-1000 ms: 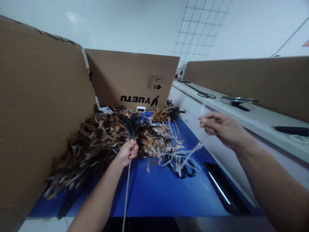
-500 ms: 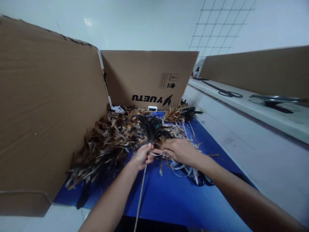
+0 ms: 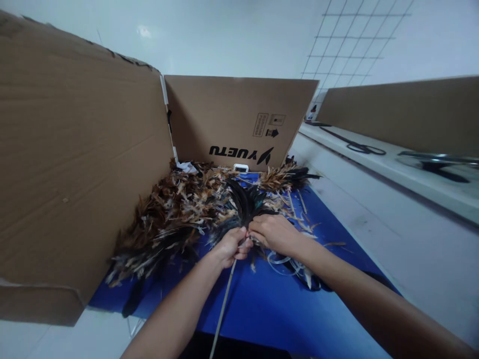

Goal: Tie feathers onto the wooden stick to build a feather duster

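Observation:
My left hand (image 3: 232,246) is closed around a thin pale stick (image 3: 225,304) that slants down toward me. Black feathers (image 3: 245,199) fan out at its upper end, just above my fist. My right hand (image 3: 275,232) touches the left one, its fingers pinched at the feathers' base. Whatever lies between those fingertips is mostly hidden; half a second ago a thin pale plastic strip ran there. Loops of pale plastic strip (image 3: 282,264) lie on the blue table surface (image 3: 258,309) under my right wrist.
A heap of brown and black feathers (image 3: 183,199) covers the table's left and back. Cardboard panels (image 3: 224,109) stand at the left and behind. A small white device (image 3: 240,168) sits at the back. Scissors (image 3: 364,148) lie on a white ledge (image 3: 392,169) at right.
My right hand has moved in against my left hand, and the strip that showed between them is now hidden. The view has shifted slightly, moving the scene rightward.

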{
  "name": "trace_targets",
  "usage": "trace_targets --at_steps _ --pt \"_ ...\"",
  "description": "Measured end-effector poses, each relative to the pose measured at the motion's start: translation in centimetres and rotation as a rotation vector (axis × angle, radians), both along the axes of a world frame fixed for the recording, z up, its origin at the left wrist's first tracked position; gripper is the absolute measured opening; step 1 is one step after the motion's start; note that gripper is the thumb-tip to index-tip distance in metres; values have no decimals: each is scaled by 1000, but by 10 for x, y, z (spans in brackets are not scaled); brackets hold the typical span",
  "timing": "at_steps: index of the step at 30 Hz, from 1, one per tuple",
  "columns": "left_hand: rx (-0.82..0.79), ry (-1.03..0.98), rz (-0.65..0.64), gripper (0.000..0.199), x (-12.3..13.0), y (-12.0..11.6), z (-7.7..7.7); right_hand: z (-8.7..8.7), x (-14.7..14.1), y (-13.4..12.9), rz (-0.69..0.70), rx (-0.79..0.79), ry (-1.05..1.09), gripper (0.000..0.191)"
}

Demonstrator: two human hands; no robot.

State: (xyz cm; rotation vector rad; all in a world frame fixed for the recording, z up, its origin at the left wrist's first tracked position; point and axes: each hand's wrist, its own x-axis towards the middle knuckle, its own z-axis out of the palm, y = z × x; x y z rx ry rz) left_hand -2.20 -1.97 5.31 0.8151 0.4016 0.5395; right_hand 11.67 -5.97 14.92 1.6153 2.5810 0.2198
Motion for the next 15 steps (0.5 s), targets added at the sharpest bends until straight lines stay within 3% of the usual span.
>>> trace_targets --at_steps 15 --pt "118 278 86 38 19 -35 16 -6 22 -45 -74 98 88 19"
